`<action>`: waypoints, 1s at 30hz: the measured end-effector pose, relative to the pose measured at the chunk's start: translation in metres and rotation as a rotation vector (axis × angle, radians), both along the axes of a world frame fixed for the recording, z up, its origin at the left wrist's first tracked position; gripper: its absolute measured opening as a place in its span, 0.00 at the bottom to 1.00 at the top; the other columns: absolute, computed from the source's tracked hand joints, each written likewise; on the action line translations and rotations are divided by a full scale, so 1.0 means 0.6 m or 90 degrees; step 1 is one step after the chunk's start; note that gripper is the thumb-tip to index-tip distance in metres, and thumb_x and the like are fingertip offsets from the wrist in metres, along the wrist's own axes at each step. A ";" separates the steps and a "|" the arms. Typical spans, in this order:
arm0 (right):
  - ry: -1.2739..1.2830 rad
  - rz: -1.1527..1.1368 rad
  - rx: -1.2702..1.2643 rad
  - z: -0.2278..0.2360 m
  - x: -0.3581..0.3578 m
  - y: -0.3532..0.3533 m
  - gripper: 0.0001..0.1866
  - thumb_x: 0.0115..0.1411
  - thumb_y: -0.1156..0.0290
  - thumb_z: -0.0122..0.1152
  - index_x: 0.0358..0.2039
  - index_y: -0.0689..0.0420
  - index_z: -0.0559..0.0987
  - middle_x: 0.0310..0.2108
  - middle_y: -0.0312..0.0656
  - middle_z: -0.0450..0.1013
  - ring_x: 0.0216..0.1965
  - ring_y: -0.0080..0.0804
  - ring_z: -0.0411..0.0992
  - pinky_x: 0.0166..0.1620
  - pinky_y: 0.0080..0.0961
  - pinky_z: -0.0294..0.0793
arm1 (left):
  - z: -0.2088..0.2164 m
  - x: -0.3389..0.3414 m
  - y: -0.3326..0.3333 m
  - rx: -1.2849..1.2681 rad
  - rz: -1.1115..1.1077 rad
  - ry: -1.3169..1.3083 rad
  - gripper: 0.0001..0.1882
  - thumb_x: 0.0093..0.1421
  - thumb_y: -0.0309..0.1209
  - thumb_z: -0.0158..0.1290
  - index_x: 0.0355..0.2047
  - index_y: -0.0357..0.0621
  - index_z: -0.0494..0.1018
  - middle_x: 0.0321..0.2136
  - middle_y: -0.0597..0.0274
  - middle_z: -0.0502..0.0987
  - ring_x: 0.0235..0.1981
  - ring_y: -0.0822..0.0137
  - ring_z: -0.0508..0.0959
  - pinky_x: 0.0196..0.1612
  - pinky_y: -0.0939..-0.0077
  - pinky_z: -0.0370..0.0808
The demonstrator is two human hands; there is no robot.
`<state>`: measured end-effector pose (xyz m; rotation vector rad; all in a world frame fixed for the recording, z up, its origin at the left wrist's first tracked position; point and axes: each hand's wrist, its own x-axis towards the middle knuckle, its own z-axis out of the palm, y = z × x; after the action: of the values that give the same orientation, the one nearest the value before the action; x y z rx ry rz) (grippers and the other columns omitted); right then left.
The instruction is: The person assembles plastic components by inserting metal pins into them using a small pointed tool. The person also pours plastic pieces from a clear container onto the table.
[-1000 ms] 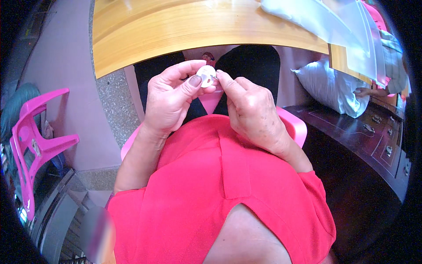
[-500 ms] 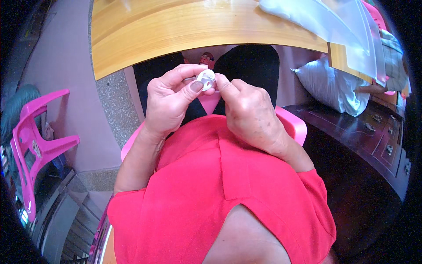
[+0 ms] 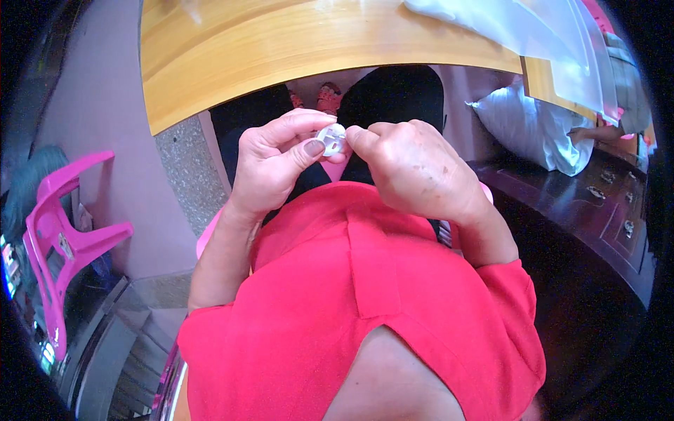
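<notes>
Since the frame half a second earlier, the right hand has swung outward and flattened, its back now turned more upward and the elbow set wider. The white disc sits slightly lower in view, and the surroundings have shifted a little, consistent with head movement.

Nearest is the red short-sleeved fabric top. Beyond it, the left hand grips a small white round disc with an opening in its face, held between thumb and fingers above the lap. The right hand has its fingers curled in, with its foremost fingertip just beside the disc's right edge; contact, and whether anything is pinched there, cannot be determined.

Risk assessment: the disc is held near its rim, so a sideways push from the right fingertip could probably twist it or tip it out of the left hand. With only the lap beneath, a dropped disc would likely roll down between the legs in black trousers.

Farther out are red sandals and a yellowish wood-grain counter, with translucent plastic sheeting over its right end. Beyond, at right, another person's hand is at a stuffed white sack. At far left stands a bright pink plastic chair.
</notes>
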<state>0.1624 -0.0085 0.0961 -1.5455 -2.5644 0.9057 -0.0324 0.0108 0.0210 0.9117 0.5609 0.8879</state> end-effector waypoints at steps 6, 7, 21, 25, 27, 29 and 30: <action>0.011 -0.084 0.080 0.002 -0.011 -0.012 0.11 0.46 0.79 0.55 0.33 0.61 0.72 0.23 0.49 0.72 0.25 0.49 0.74 0.28 0.38 0.74 | -0.001 0.001 0.001 -0.132 0.024 -0.055 0.15 0.61 0.24 0.51 0.47 0.30 0.71 0.37 0.50 0.78 0.34 0.62 0.79 0.40 0.71 0.78; -0.001 -0.087 0.081 0.002 -0.012 -0.013 0.11 0.46 0.78 0.55 0.34 0.61 0.72 0.23 0.49 0.72 0.25 0.48 0.74 0.27 0.38 0.74 | -0.003 0.001 0.001 -0.133 0.022 -0.053 0.15 0.61 0.24 0.51 0.47 0.30 0.71 0.37 0.50 0.78 0.34 0.62 0.79 0.40 0.71 0.78; -0.150 -0.020 0.214 -0.006 -0.029 -0.024 0.07 0.51 0.72 0.54 0.29 0.61 0.70 0.20 0.42 0.69 0.22 0.32 0.73 0.22 0.26 0.72 | -0.004 0.007 -0.002 -0.087 0.035 0.009 0.13 0.60 0.21 0.52 0.45 0.30 0.73 0.33 0.52 0.78 0.31 0.65 0.78 0.36 0.74 0.77; -0.143 0.015 0.231 -0.008 -0.028 -0.022 0.08 0.55 0.69 0.52 0.27 0.62 0.72 0.20 0.42 0.70 0.21 0.31 0.73 0.21 0.26 0.73 | -0.007 0.005 -0.003 -0.051 0.040 0.031 0.13 0.59 0.20 0.52 0.45 0.31 0.73 0.33 0.52 0.78 0.31 0.65 0.78 0.36 0.74 0.77; -0.133 0.026 0.228 -0.009 -0.025 -0.019 0.12 0.59 0.66 0.50 0.26 0.62 0.74 0.20 0.43 0.71 0.21 0.30 0.74 0.20 0.26 0.73 | -0.004 0.003 -0.001 -0.010 0.033 0.064 0.13 0.59 0.20 0.52 0.45 0.30 0.73 0.33 0.52 0.78 0.31 0.65 0.78 0.37 0.73 0.77; -0.098 0.042 0.206 -0.009 -0.022 -0.015 0.10 0.57 0.69 0.51 0.27 0.62 0.73 0.21 0.45 0.72 0.23 0.35 0.75 0.22 0.29 0.75 | -0.008 0.001 0.001 -0.044 0.034 0.037 0.13 0.59 0.21 0.52 0.45 0.30 0.73 0.34 0.51 0.78 0.31 0.65 0.78 0.37 0.73 0.77; -0.098 0.044 0.206 -0.013 -0.021 -0.014 0.10 0.57 0.69 0.51 0.27 0.62 0.73 0.21 0.45 0.72 0.23 0.35 0.75 0.22 0.29 0.75 | -0.011 0.000 0.002 -0.077 0.034 0.011 0.13 0.59 0.21 0.52 0.45 0.30 0.72 0.34 0.51 0.78 0.31 0.64 0.78 0.36 0.73 0.78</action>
<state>0.1500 -0.0170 0.0886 -1.4919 -2.7110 0.3591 -0.0326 0.0117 0.0147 0.7976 0.6492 0.8848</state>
